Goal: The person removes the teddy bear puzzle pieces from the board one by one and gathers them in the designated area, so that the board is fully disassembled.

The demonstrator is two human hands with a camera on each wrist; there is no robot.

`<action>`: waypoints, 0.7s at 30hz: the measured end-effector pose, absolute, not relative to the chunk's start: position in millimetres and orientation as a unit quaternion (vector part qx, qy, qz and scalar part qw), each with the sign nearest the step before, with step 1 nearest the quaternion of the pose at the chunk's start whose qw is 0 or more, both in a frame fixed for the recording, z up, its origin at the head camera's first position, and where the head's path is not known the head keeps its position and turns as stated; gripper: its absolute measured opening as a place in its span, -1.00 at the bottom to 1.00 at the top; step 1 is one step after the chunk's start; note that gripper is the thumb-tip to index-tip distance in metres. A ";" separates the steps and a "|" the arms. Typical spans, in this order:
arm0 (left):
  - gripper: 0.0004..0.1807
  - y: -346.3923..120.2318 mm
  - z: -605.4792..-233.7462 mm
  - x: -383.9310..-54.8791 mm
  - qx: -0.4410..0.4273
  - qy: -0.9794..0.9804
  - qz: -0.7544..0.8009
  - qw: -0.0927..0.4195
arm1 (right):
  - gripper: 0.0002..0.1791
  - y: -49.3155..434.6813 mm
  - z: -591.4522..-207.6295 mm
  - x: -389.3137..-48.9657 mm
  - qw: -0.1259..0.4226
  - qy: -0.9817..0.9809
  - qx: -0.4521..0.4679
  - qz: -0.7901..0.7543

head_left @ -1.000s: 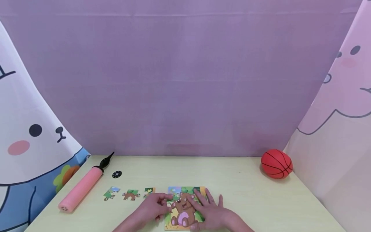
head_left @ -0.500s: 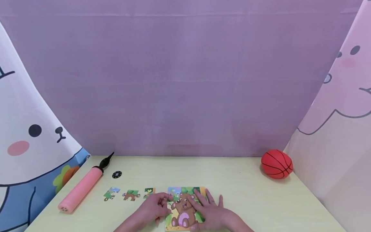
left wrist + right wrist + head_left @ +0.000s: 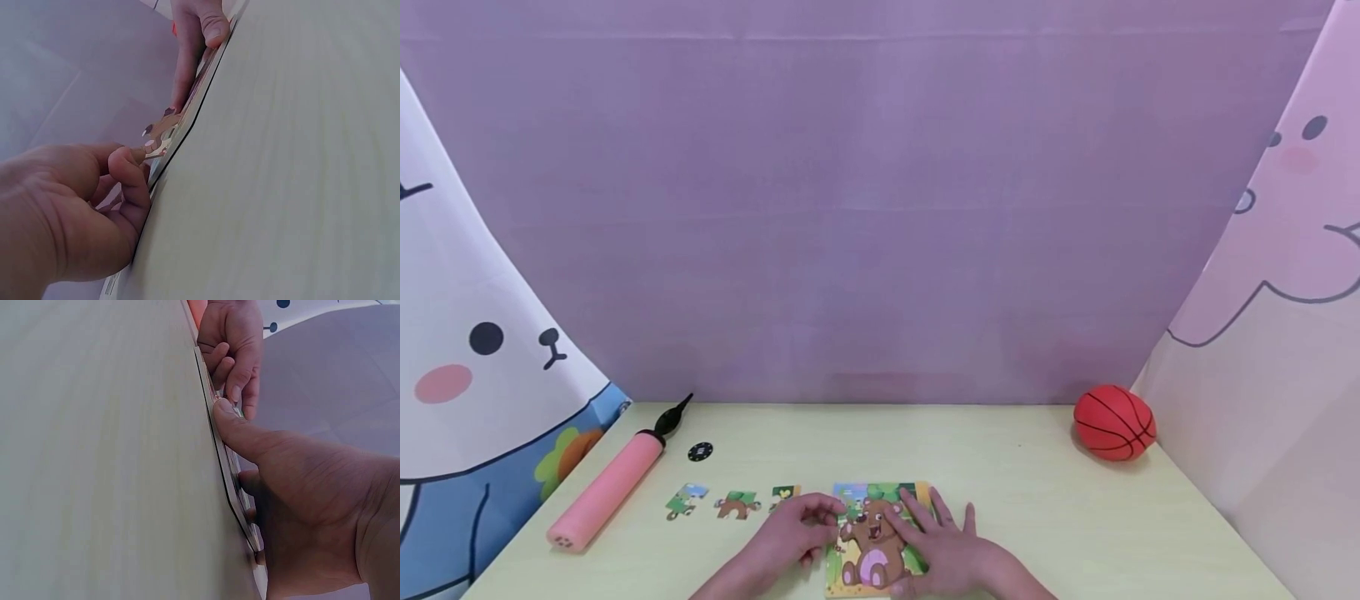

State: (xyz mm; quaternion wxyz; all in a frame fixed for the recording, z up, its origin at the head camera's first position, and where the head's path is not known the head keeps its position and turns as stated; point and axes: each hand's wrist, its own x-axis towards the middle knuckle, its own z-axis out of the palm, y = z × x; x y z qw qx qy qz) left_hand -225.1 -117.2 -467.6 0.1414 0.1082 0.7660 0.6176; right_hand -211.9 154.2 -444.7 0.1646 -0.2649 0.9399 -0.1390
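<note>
The bear puzzle (image 3: 875, 567) lies at the near middle of the table (image 3: 1075, 533). The left hand (image 3: 792, 533), fingers curled, pinches a tilted brown piece (image 3: 164, 127) at its left edge. The right hand (image 3: 953, 553) spreads its fingers over the right side, pressing. Three loose pieces (image 3: 739, 498) lie in a row to the left.

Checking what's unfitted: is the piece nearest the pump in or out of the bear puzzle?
Out: the piece lies on the table, apart from the bear puzzle.
</note>
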 end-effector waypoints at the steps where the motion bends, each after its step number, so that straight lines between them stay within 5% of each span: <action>1: -0.73 -117.6 -468.3 -225.8 0.107 0.763 0.621 0.143 | 0.01 154.4 -444.9 -212.5 0.166 0.939 -0.265 -0.140; 21: -0.75 -118.2 -471.4 -227.2 0.086 0.744 0.648 0.141 | 0.04 159.1 -458.5 -220.6 0.166 0.935 -0.270 -0.156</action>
